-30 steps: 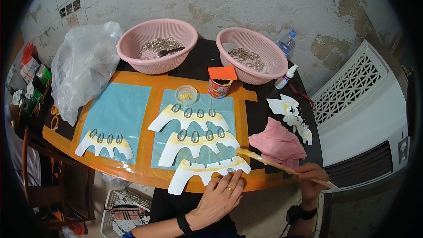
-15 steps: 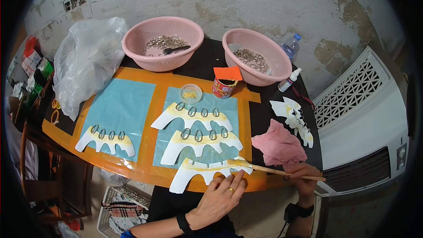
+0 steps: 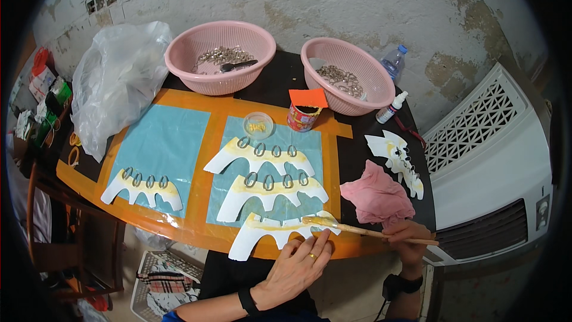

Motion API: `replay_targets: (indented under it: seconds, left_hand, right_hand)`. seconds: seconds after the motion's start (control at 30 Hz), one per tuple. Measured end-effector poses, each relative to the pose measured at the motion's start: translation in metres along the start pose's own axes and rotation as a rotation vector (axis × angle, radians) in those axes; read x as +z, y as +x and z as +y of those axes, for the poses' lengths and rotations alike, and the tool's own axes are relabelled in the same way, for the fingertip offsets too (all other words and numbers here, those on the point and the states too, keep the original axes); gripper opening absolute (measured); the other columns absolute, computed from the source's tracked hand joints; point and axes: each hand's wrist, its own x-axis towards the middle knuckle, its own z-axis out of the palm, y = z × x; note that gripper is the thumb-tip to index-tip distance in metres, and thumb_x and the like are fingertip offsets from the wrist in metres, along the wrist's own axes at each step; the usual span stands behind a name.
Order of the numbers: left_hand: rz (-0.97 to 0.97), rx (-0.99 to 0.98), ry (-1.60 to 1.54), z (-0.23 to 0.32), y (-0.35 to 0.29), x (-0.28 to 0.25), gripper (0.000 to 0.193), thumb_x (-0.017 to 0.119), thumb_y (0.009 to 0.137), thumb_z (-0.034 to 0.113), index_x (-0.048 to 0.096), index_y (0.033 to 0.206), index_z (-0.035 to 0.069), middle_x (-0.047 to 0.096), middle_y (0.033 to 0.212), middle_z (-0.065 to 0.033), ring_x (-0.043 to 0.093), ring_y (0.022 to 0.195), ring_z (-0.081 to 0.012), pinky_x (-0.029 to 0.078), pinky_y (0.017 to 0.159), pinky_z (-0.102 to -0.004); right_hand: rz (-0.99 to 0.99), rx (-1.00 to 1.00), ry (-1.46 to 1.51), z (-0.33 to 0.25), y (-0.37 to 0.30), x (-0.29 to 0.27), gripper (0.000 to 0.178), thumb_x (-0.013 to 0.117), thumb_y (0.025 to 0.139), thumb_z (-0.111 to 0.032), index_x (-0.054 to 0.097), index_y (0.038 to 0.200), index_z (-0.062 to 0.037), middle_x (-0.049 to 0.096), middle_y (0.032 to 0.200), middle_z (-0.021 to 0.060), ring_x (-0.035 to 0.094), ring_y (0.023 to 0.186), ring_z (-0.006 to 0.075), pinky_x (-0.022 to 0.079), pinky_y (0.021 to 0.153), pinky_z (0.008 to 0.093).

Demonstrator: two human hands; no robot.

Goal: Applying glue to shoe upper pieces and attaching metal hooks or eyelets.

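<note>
And here is the right hand (image 3: 410, 241), its grip closed around the wooden handle of a brush (image 3: 363, 232), bristles right on the yellow-smeared upper edge of the nearest white cutout (image 3: 255, 237)! That piece lies at the near edge of the bench (image 3: 277, 80), partly over the orange tape (image 3: 199, 173). The left hand (image 3: 301, 267) has an open grip, its fingers laid out, fingertips on the cutout's lower edge.

Just beyond sit two more cutouts, the middle one (image 3: 277, 194) and the far one (image 3: 274, 160), each with four metal loops along its top. Another, the left cutout (image 3: 140, 191), rests on its own blue sheet (image 3: 164, 137). Right of centre, there's a crumpled pink cloth (image 3: 378, 194) near the brush handle. Further back: a clear tub (image 3: 245, 125) of yellow bits, a tin (image 3: 301, 121) under an orange flap, and two pink baskets (image 3: 220, 87) holding metal pieces.
</note>
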Motion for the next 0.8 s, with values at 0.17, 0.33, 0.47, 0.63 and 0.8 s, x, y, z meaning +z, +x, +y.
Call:
replay_targets:
  seconds: [0.17,0.33,0.47,0.63,0.8]
  left_hand:
    - [-0.004,-0.002,0.02,-0.002,-0.002,0.001,0.053,0.072,0.087,0.031,0.055,0.132,0.011,0.049,0.151,-0.01,0.057,0.114,-0.0183,0.04,0.091,-0.0364]
    - [0.02,0.02,0.005,-0.002,0.0,-0.003,0.048,0.066,0.087,0.026,0.053,0.129,0.007,0.053,0.146,-0.014,0.056,0.112,-0.02,0.042,0.092,-0.0329]
    - [0.018,0.021,-0.016,-0.002,-0.002,0.0,0.048,0.066,0.087,0.026,0.053,0.129,0.006,0.053,0.146,-0.0143,0.056,0.111,-0.0202,0.042,0.092,-0.033]
    - [-0.017,0.017,0.004,-0.003,-0.003,0.001,0.052,0.072,0.086,0.028,0.054,0.131,0.01,0.048,0.152,-0.0122,0.056,0.114,-0.0186,0.039,0.092,-0.0357]
    - [-0.028,0.01,0.0,-0.003,-0.005,0.0,0.053,0.072,0.086,0.028,0.054,0.132,0.01,0.048,0.152,-0.0123,0.055,0.115,-0.0188,0.038,0.091,-0.0377]
  right_hand:
    - [0.121,0.038,0.07,-0.005,0.011,0.015,0.006,0.079,0.078,-0.005,0.074,0.077,-0.0015,0.075,0.084,0.0175,0.073,0.073,0.0251,0.057,0.069,0.0319]
    - [0.117,0.036,0.183,-0.005,0.003,0.005,0.007,0.079,0.078,-0.006,0.074,0.079,-0.0013,0.075,0.085,0.0179,0.073,0.073,0.0252,0.057,0.069,0.0327]
    - [0.025,0.123,0.176,-0.005,0.01,0.019,0.008,0.08,0.078,-0.007,0.074,0.079,-0.0017,0.075,0.086,0.0177,0.073,0.073,0.0249,0.058,0.071,0.0332]
    - [0.071,0.06,0.166,-0.001,0.015,0.028,0.011,0.079,0.081,-0.009,0.073,0.078,-0.0011,0.074,0.085,0.0175,0.073,0.072,0.0243,0.058,0.069,0.0319]
    - [-0.039,-0.006,0.207,0.0,0.015,0.019,0.012,0.077,0.084,-0.009,0.071,0.077,-0.0006,0.072,0.086,0.0178,0.071,0.069,0.0232,0.059,0.066,0.0315]
